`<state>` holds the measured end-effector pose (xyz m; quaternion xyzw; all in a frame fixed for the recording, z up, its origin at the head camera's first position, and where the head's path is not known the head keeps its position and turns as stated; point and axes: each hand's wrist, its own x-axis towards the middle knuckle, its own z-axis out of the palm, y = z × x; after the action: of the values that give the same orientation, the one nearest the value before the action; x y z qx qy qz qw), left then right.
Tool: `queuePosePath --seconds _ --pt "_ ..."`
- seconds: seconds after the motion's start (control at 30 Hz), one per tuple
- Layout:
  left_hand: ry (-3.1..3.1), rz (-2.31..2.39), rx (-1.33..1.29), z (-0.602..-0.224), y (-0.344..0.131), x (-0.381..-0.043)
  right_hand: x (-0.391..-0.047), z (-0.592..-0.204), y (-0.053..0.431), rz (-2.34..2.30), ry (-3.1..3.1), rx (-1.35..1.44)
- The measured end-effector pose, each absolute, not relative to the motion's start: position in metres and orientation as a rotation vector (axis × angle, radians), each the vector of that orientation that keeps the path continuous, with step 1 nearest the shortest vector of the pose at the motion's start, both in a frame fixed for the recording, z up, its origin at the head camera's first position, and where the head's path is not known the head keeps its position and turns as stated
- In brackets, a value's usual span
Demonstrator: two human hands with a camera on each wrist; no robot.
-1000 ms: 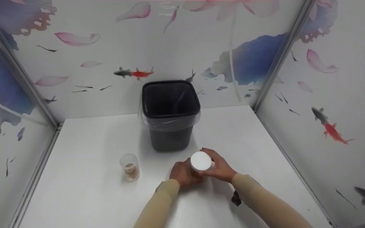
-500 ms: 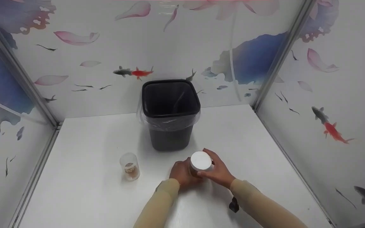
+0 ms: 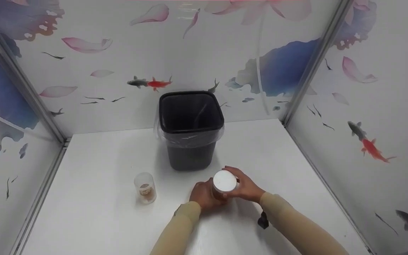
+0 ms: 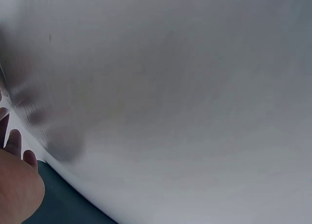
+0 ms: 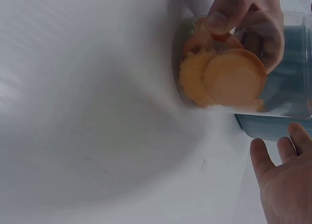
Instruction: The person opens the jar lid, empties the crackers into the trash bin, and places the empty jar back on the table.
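Note:
A clear jar point(image 5: 287, 63) with a white lid point(image 3: 224, 181) stands upright between my hands. Round orange-yellow pieces point(image 5: 234, 77) that look like biscuits lie at its bottom. My left hand point(image 3: 205, 194) grips the jar's body from the left. At the top, my right hand point(image 3: 247, 186) holds the lid's rim from the right, thumb in front and fingers behind. The right wrist view catches part of the right hand point(image 5: 287, 180), with the lid outside the frame. Only part of the left hand point(image 4: 19, 180) appears in the left wrist view, and the jar is barely visible there.
A clear lidless container point(image 3: 145, 187) with brownish contents stands to the left on the white table point(image 3: 97, 212). Behind the hands rises a black bin point(image 3: 191, 156) lined with a clear bag. Printed panels point(image 3: 101, 60) wall the table at the back and both sides.
My right hand and wrist have turned slightly at the lid, toward me and then back. The left hand, the jar and the other container look the same.

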<state>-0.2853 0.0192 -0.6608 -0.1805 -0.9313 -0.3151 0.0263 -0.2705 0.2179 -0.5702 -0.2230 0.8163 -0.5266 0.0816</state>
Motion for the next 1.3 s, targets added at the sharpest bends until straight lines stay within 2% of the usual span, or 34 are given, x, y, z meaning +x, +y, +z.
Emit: queuePosePath --seconds 0.3,0.6,0.87,1.3 --pt "-2.84 -0.975 -0.595 -0.662 0.018 -0.286 -0.278 -0.603 0.225 -1.575 2.494 -0.61" --pt "-2.88 -0.958 -0.563 -0.659 0.018 -0.286 -0.262 -0.612 0.212 -1.586 2.648 -0.529" --pt "-2.876 -0.913 -0.582 -0.66 0.019 -0.285 -0.261 -0.616 0.206 -1.64 2.7 -0.448" --pt "-2.891 -0.939 -0.582 -0.661 0.017 -0.287 -0.285 -0.597 0.227 -1.542 2.465 -0.678"
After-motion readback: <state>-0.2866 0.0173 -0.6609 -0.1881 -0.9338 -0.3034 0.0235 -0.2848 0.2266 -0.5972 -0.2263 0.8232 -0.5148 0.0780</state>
